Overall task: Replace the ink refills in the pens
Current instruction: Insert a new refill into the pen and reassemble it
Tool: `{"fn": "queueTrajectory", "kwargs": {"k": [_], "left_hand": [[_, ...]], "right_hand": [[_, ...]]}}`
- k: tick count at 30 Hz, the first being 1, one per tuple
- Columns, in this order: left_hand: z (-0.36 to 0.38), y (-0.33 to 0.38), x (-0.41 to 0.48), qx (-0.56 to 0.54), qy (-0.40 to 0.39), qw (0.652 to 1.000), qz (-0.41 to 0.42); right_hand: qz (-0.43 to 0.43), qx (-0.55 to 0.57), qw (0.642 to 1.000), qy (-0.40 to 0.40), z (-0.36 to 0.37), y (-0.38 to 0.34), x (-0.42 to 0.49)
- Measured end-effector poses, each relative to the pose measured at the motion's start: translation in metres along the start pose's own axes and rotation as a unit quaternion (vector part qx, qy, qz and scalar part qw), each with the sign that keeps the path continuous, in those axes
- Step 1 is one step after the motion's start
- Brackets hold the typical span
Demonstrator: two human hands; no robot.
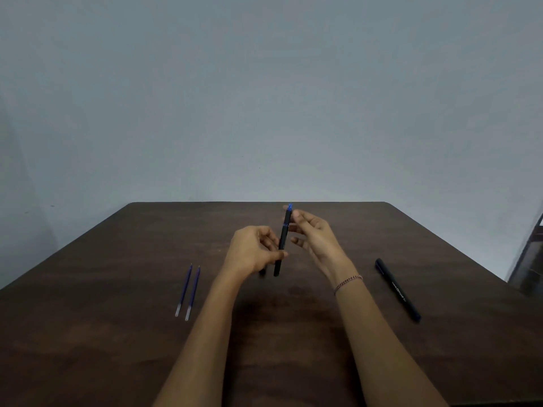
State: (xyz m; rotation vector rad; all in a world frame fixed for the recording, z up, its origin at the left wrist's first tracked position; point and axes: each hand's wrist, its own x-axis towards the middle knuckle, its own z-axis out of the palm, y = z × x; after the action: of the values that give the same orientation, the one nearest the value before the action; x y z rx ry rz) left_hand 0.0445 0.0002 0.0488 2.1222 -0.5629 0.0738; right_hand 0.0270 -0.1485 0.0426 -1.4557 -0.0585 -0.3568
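A dark pen with a blue tip stands nearly upright above the middle of the brown table. My left hand grips its lower half between thumb and fingers. My right hand pinches the upper part just below the blue tip. Two blue ink refills lie side by side on the table to the left of my left forearm. A second dark pen, capped, lies on the table to the right of my right forearm. A small dark piece sits on the table under my left hand; what it is cannot be told.
A plain grey wall rises behind the table's far edge. Part of a dark piece of furniture shows at the right border, beside the table's right edge.
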Motion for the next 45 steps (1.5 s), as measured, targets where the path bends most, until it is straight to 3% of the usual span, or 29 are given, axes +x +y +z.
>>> {"fn": "queueTrajectory", "kwargs": {"k": [3,9,14,19,35,40,45], "left_hand": [[-0.0008,-0.0003,-0.0012,-0.003,-0.005,1.000,0.001],[-0.0003,0.0016,-0.0031,-0.006,-0.011,1.000,0.002],[-0.0020,0.0015,-0.0030,-0.016,-0.011,1.000,-0.006],[-0.0008,0.0010,-0.0019,-0.022,-0.010,1.000,-0.008],[0.0000,-0.0015,0.0000,-0.041,0.000,0.999,-0.017],[0.0009,-0.0008,-0.0001,-0.032,-0.008,0.999,-0.013],[0.0003,0.0002,-0.0001,-0.029,-0.006,0.999,-0.018]], "right_hand": [[-0.003,-0.014,1.000,-0.023,0.0008,-0.0001,-0.0012],[0.012,0.023,1.000,0.008,0.0013,0.0019,0.0010],[0.015,0.022,0.999,-0.027,0.0021,0.0012,0.0000],[0.008,0.018,1.000,0.013,0.0025,-0.0008,-0.0013],[0.012,0.024,0.999,-0.027,0.0031,-0.0014,-0.0035],[0.019,0.032,0.999,0.006,0.0037,-0.0025,-0.0028],[0.011,0.028,0.999,-0.024,0.0028,-0.0021,-0.0034]]}}
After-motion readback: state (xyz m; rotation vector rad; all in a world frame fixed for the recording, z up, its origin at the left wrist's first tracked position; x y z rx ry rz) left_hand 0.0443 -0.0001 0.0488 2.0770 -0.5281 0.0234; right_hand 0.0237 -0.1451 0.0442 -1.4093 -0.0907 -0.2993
